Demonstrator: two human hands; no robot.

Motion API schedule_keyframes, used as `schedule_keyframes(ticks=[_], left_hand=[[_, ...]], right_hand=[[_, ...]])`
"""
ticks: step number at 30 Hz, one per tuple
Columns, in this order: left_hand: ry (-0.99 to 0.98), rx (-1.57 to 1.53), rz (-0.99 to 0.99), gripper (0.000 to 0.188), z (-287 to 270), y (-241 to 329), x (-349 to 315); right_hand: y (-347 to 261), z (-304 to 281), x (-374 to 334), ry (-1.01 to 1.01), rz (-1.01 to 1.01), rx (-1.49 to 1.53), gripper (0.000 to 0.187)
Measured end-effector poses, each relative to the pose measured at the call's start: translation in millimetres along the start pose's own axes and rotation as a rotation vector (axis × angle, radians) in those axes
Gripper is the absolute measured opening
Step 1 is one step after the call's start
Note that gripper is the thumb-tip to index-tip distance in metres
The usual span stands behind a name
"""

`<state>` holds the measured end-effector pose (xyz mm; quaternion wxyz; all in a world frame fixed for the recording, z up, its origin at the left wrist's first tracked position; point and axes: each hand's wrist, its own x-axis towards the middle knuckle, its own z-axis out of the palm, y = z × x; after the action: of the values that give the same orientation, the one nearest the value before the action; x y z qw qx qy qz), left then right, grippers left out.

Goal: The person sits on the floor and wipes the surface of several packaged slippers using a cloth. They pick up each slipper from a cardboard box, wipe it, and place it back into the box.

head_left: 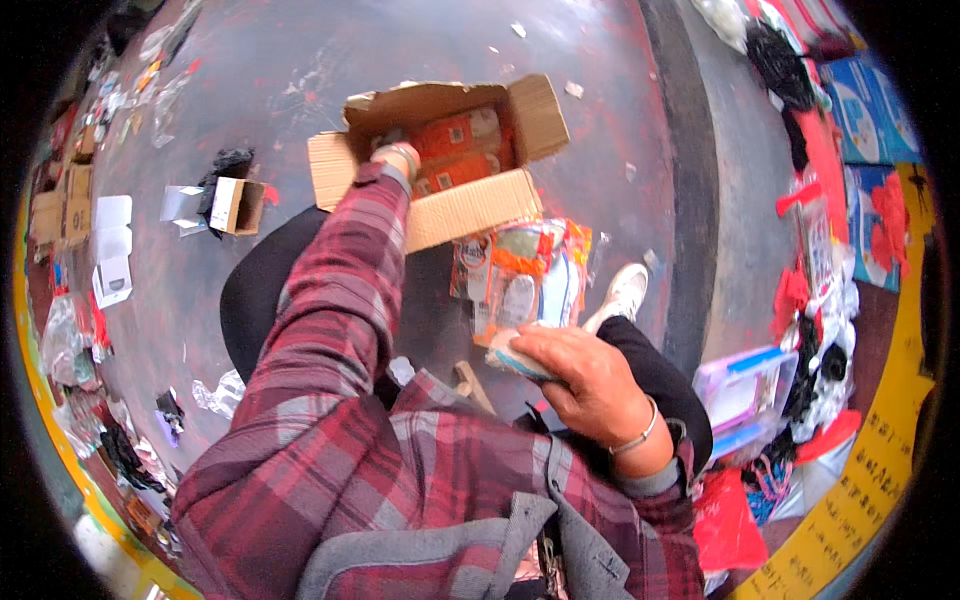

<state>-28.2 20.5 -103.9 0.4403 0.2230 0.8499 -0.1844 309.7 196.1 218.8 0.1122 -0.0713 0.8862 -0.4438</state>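
Note:
An open cardboard box (478, 208) stands in front of me with its flaps spread. Inside lie several orange packages (455, 133). My left hand (400, 157) reaches over the box's left side, and its fingers are mostly hidden inside. Just right of the box, orange-and-clear plastic packets (533, 275) are stacked, with pale and blue contents showing. My right hand (590, 380) is closed around a small, pale, rounded thing (515, 356) with a bluish lower edge, above my right thigh. Its exact kind does not show.
A small open carton (237, 207) and a white unfolded box (112, 250) lie on the dark floor to the left. A clear plastic bin (745, 395) with blue edges stands at right. Blue packages (868, 110), red cloth and plastic litter line the right side. My shoe (625, 292) is beside the packets.

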Motion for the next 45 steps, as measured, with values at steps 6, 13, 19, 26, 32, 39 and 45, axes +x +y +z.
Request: schedule_keyframes(ticks=[6,13,19,26,32,39,45], left_hand=[[0.592,-0.798,-0.223,0.038,-51,26,-65],[1.308,-0.891,0.777,0.019,-41,141,-174],[0.717,-0.428,0.719,0.030,72,216,-155],[0.723,-0.492,0.165,0.045,158,191,-54],[0.903,-0.724,0.190,0.039,173,165,-8],[0.472,-0.576,0.313,0.033,79,182,-149],[0.585,-1.288,0.372,0.023,78,194,-188]], right_hand=[[-4,11,-18,-0.305,-0.011,-0.059,0.026],[0,8,-39,-0.481,0.150,-0.243,0.026],[4,7,-61,-0.375,0.070,-0.242,0.022],[4,5,-75,-0.296,0.044,-0.195,0.018],[-2,-4,-68,-0.289,-0.004,-0.214,0.015],[-4,0,-68,-0.221,-0.007,-0.239,0.014],[-13,3,-64,-0.300,0.015,-0.240,0.017]])
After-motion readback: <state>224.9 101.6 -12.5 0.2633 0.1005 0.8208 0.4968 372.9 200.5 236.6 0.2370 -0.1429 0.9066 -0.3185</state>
